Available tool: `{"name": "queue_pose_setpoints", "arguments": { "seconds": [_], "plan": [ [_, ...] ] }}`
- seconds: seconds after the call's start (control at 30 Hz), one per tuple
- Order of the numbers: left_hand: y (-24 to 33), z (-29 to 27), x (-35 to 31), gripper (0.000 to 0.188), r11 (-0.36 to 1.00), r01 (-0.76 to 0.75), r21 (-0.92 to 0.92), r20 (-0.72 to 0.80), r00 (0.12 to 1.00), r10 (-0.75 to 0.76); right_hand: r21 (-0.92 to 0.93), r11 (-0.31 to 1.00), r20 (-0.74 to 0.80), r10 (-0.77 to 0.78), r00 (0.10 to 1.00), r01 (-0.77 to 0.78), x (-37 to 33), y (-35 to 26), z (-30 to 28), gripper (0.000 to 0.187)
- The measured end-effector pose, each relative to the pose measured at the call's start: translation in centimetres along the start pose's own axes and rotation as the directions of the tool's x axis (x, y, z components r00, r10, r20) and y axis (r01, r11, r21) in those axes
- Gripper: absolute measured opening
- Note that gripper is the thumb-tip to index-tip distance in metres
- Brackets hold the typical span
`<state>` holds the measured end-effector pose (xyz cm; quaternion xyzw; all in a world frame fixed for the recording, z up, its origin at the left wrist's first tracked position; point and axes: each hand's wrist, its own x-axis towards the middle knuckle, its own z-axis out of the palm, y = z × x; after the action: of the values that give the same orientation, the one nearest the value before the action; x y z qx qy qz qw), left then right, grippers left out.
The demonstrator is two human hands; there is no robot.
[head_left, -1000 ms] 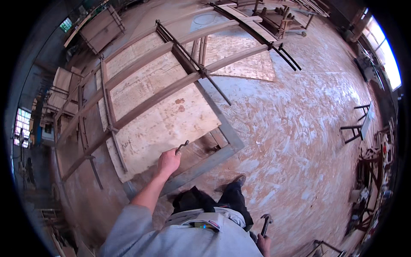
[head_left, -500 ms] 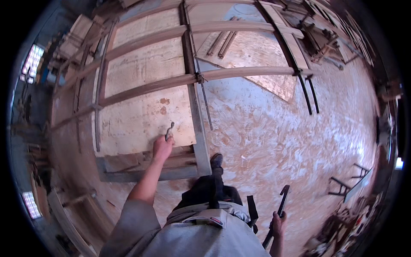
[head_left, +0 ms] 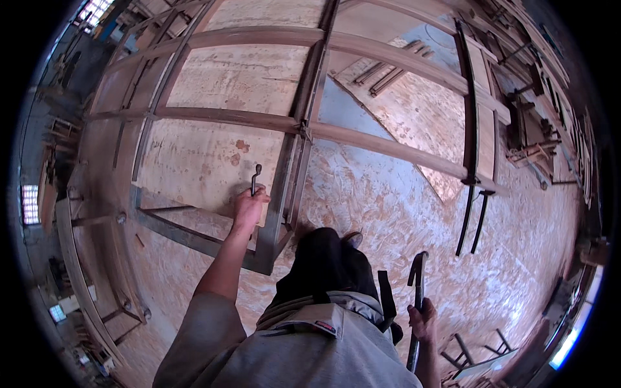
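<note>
My left hand (head_left: 249, 208) is closed around a cranked metal rod (head_left: 256, 178), its bent end pointing away from me. That hand is over the near end of a pale sheet panel (head_left: 210, 152) on a grey metal frame (head_left: 194, 237). Low on the right, my right hand (head_left: 424, 320) grips a dark metal bar (head_left: 418, 284) with a hooked top. The bar is held upright beside my body, away from the frame, and its lower end is partly hidden by my clothing.
Long wooden rails (head_left: 233, 119) cross the frame, with dark metal bars (head_left: 467, 123) across them. Two bar ends jut toward me on the right. Several wood strips (head_left: 391, 77) lie on a board beyond. A small stand (head_left: 479, 359) is at lower right; timber frames (head_left: 94, 278) are at left.
The view has swung, and the frame's near corner now appears closer to my legs. My legs have shifted. Both hands still hold their metal pieces; the right one's bar stands more upright.
</note>
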<state>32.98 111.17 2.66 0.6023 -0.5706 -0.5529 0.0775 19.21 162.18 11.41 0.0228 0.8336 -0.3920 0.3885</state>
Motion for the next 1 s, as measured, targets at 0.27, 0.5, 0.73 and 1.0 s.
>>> {"name": "queue_pose_setpoints", "arguments": {
  "seconds": [0.27,0.5,0.73,1.0],
  "plan": [
    [1.4,1.9,5.4,0.029,0.993,-0.100,-0.064,-0.087,0.992,0.094,-0.529,0.783,0.154,-0.289,0.945,0.326,10.5,-19.4,-3.6,0.017],
    [9.8,1.8,13.7,0.034,0.997,-0.074,-0.005,-0.377,0.924,0.066,-0.609,0.561,0.395,-0.398,0.828,0.560,19.5,-40.1,4.1,0.027],
    [8.0,2.7,17.7,0.043,0.962,-0.269,-0.041,-0.364,0.901,0.236,-0.642,0.112,0.722,-0.245,0.648,0.758,26.6,-54.4,18.1,0.022],
    [9.8,3.0,16.7,0.044,0.984,-0.158,-0.087,-0.348,0.930,0.119,-0.421,-0.295,0.901,-0.029,0.432,0.858,30.8,-58.3,26.5,0.020]
  ]
}}
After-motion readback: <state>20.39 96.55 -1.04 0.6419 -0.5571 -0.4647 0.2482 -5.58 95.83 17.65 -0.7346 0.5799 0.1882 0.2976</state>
